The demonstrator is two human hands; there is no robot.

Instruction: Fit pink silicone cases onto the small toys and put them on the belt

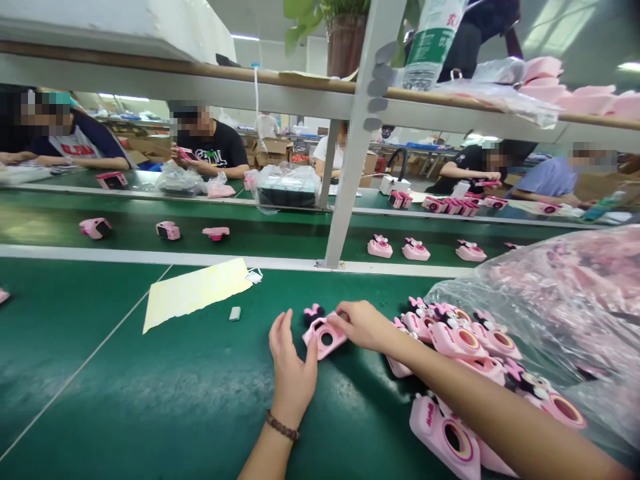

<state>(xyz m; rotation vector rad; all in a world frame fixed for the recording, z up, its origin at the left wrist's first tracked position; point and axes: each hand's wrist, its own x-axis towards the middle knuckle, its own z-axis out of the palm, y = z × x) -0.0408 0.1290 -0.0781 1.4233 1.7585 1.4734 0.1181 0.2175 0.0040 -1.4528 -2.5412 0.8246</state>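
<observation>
A pink toy camera case (326, 338) with a round hole and a black-eared, pink-bowed figure on top is held just over the green table. My right hand (363, 325) pinches its upper right corner. At its left side is my left hand (294, 363), fingers stretched and apart, the thumb against or very near the case's edge. To the right, partly hidden under my right forearm, lies a pile of similar pink cases (457, 339).
A clear plastic bag (565, 293) full of pink pieces stands at the right. Yellow paper (197, 293) and a small pale block (235, 313) lie left. Beyond the metal post (345, 180), a conveyor belt (270, 243) carries pink cameras and cases. Several co-workers sit opposite.
</observation>
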